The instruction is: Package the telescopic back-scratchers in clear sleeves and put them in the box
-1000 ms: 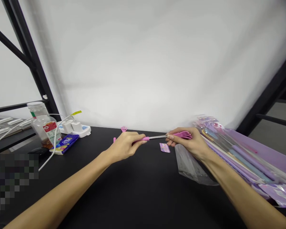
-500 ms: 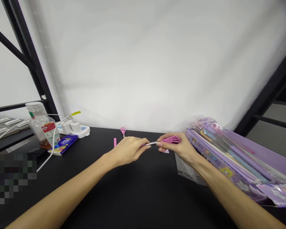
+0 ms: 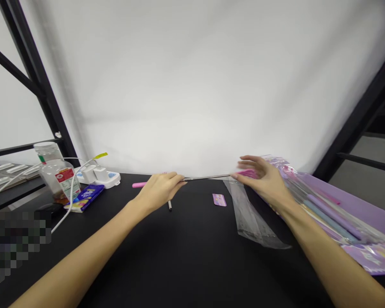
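My left hand [image 3: 160,189] is closed around a back scratcher, whose pink handle [image 3: 139,185] sticks out on the left. Its thin metal rod [image 3: 208,177] runs rightward, nearly level, to the pink claw-shaped head [image 3: 248,173]. That head lies within my right hand [image 3: 263,177], with the thumb against its base and the fingers curved apart above, slightly blurred. Under my left hand, the end of another metal rod [image 3: 170,206] shows, its upper part mostly hidden. A small purple card [image 3: 219,199] lies between the hands. Clear plastic wrapper [image 3: 253,222] lies below my right hand.
A purple box [image 3: 356,205] at right holds several wrapped stick-like items. On the left are a plastic jar [image 3: 56,171], a blue snack packet [image 3: 89,196], a power strip [image 3: 114,180] and a white cable [image 3: 72,190]. A white wall stands behind the black table [image 3: 192,256].
My right hand has moved right and slightly up with the pink head, and much more metal rod shows. My left hand has moved left and up. The card and wrapper are more visible.
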`<act>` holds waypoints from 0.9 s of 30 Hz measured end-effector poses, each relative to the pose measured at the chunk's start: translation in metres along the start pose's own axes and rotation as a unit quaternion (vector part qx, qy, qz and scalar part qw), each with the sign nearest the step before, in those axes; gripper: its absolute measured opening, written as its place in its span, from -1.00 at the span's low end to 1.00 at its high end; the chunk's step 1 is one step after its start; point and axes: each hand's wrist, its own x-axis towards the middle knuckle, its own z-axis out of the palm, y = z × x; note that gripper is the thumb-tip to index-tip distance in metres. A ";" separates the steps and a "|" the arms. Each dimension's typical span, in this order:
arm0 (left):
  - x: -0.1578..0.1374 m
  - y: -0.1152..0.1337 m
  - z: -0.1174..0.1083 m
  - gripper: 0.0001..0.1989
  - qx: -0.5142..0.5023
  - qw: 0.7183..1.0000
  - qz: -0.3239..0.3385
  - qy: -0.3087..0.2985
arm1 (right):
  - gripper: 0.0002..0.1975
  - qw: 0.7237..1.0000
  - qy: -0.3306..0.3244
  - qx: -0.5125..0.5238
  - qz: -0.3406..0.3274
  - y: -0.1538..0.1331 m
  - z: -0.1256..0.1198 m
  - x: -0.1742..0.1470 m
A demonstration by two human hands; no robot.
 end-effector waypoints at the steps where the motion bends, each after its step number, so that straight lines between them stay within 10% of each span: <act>1: 0.000 0.001 0.002 -0.70 0.009 1.000 0.005 0.001 | -0.50 0.992 0.003 -0.098 -0.077 -0.004 0.002 -0.002; 4: -0.001 0.007 0.007 -0.68 0.019 0.999 0.031 0.012 | -0.65 0.911 -0.083 -0.312 -0.255 -0.019 0.022 -0.014; 7: -0.002 0.005 0.010 -0.67 0.009 0.998 0.065 0.015 | -0.66 0.862 -0.192 -0.396 -0.253 -0.025 0.040 -0.022; 13: -0.004 -0.032 0.001 -0.76 0.047 0.999 0.023 -0.005 | -0.49 0.868 -0.139 -0.453 -0.152 0.000 0.008 -0.006; 21: 0.006 0.014 0.003 -0.71 0.111 0.991 0.046 0.061 | -0.46 0.887 -0.146 -0.404 -0.169 -0.010 0.008 -0.010; 27: 0.003 -0.031 -0.009 -0.84 0.158 0.981 -0.078 0.085 | -0.57 0.835 -0.118 -0.515 -0.154 0.015 -0.020 0.005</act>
